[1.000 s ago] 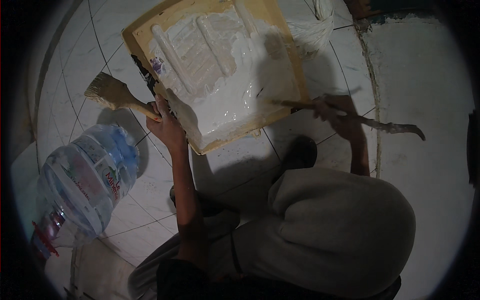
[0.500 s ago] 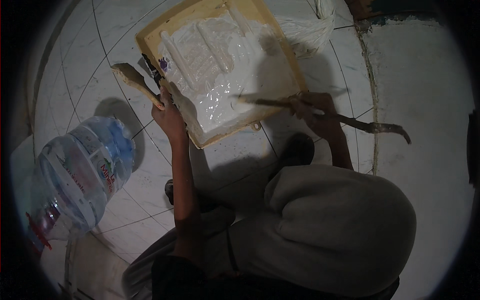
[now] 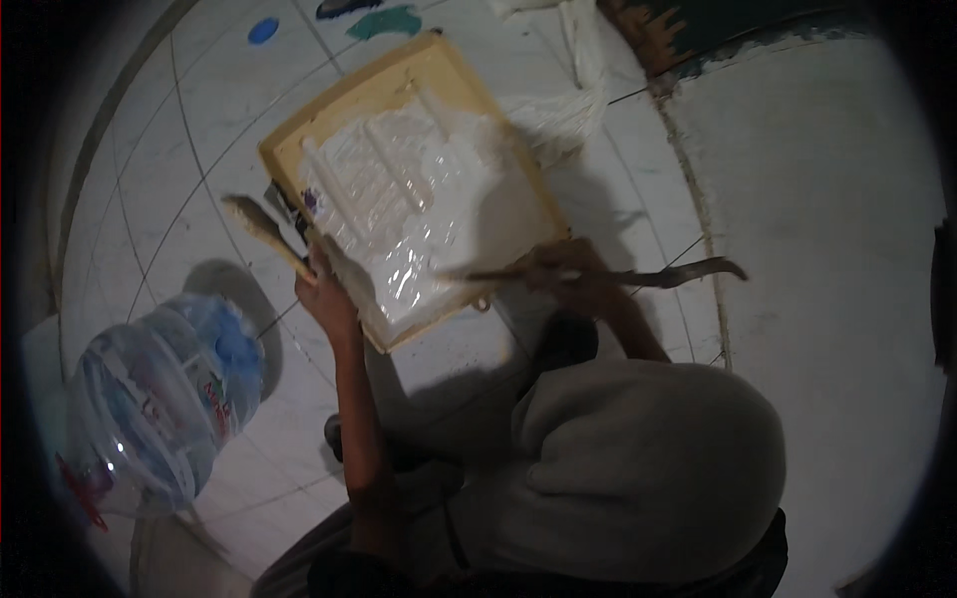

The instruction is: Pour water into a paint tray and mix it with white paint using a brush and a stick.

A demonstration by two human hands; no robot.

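I have the left forearm (image 3: pixel 364 429) running nearly straight up from the lower edge, wrist in line, to the left hand (image 3: pixel 329 304) at the near-left side of the yellow paint tray (image 3: pixel 334 100). The left fingers are curled around the handle of a wide paintbrush (image 3: pixel 267 237), whose bristles point up and away to their left. They seem to clasp the tray's rim too, but I cannot tell for sure. The tray extends to their right and beyond them, turned at an angle, with white paint (image 3: pixel 404 269) spread over its ribs.

My right forearm (image 3: pixel 633 324) slants up and leftward from behind the grey-clothed knee (image 3: pixel 658 468). The right hand (image 3: pixel 573 274), slightly blurred, has its fingers closed around a long stick (image 3: pixel 688 271); one end lies over the paint to their left, the crooked end sticks out to their right.

A large clear bottle (image 3: pixel 164 404) lies below and left of the left fingers on the tiled floor (image 3: pixel 299 384).
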